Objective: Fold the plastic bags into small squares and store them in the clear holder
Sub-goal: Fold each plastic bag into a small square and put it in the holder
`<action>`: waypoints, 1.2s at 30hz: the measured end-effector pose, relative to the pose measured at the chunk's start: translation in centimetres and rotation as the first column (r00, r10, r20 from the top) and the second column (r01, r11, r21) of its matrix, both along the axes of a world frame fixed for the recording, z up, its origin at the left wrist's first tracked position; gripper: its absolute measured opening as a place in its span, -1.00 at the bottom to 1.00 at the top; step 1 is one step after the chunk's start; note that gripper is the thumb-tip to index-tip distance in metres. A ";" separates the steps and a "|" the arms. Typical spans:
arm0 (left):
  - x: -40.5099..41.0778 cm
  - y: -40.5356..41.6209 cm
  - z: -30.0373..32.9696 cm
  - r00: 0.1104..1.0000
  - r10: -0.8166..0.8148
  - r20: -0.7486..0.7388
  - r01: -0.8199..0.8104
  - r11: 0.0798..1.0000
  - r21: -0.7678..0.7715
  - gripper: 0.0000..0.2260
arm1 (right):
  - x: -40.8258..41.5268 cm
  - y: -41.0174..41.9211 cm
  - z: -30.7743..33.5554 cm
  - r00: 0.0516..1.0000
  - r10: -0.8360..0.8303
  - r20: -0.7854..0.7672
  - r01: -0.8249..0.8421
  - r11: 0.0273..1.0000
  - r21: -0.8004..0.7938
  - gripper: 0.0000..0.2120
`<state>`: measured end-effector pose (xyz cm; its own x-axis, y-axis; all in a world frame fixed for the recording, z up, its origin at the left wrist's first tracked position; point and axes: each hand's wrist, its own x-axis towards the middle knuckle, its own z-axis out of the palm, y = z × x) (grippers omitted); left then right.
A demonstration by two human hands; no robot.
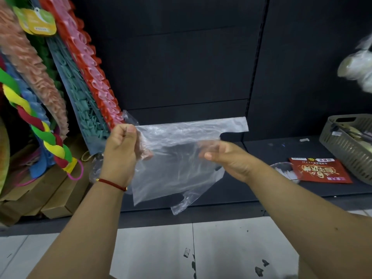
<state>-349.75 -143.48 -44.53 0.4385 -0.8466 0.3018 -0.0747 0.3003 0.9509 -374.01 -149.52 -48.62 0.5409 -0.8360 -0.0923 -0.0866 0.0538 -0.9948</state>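
Two hands up over the dark shelf [281, 190], one clear plastic bag [177, 170] stretched in the air between them. Left hand [120, 150] fisted, fingers clamped on the bag's left edge near a handle; right hand [225, 158] gripping the right side, fingers partly veiled by the film and blurred. One handle strip jutting right along the top, another dangling below. No clear holder plainly in view; grey slatted basket [350, 150] and red packet [320, 171] well to the right on the shelf. Best next, probably: pull taut, smooth out trapped air, align both handles, lay flat, then fold lengthwise with edges matched before creasing into a square
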 end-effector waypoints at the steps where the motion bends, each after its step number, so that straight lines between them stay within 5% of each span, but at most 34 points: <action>1: -0.1 -0.1 0.0 1.000 0.026 0.010 -0.026 1.000 0.004 -0.76 | 0.3 0.1 0.0 0.999 -0.024 -0.026 0.024 1.000 -0.018 -0.61; 4: 0.3 -0.4 -0.4 0.988 0.149 0.036 -0.151 0.988 0.041 -0.77 | 0.4 0.1 -0.3 0.992 -0.108 0.063 0.105 0.993 0.047 -0.90; 6: 0.7 -0.7 -0.9 0.981 0.196 -0.006 -0.194 0.972 0.131 -0.79 | 0.4 0.1 0.1 0.975 -0.151 0.160 0.140 0.987 0.081 -0.90; 10: 0.7 -0.4 -1.8 0.970 -0.070 -0.232 0.166 0.889 0.427 -0.48 | 0.3 0.2 0.6 0.952 -0.273 0.141 0.275 0.961 0.010 -0.86; 14: -0.2 0.1 -2.7 0.986 -0.110 -0.122 0.147 0.926 0.349 -0.33 | -0.3 0.1 0.4 0.926 -0.356 0.123 0.362 0.932 -0.030 -0.83; 19: 0.0 -0.1 -2.9 0.999 -0.040 0.035 0.028 0.956 0.292 -0.80 | -0.7 -0.2 0.1 0.855 -0.482 0.190 0.500 0.864 -0.058 -0.81; 22: -0.1 -0.3 -2.9 1.000 -0.012 0.016 0.007 0.959 0.284 -0.90 | -1.0 -0.5 -0.1 0.836 -0.525 0.160 0.546 0.825 -0.147 -0.69; 29: 0.6 -0.3 -2.6 0.961 -0.157 -0.225 0.228 0.915 0.333 -0.82 | -1.4 -0.2 1.0 0.900 -0.418 0.120 0.433 0.888 -0.157 -0.90; 33: 0.6 0.1 -1.8 0.955 -0.193 -0.224 0.259 0.911 0.321 -0.74 | -2.1 -0.3 1.2 0.948 -0.318 0.007 0.316 0.937 -0.148 -0.73; 36: 1.2 0.2 -1.7 0.979 -0.179 -0.093 0.200 0.919 0.339 -0.74 | -2.4 -0.6 1.3 0.943 -0.331 -0.043 0.318 0.929 -0.189 -0.68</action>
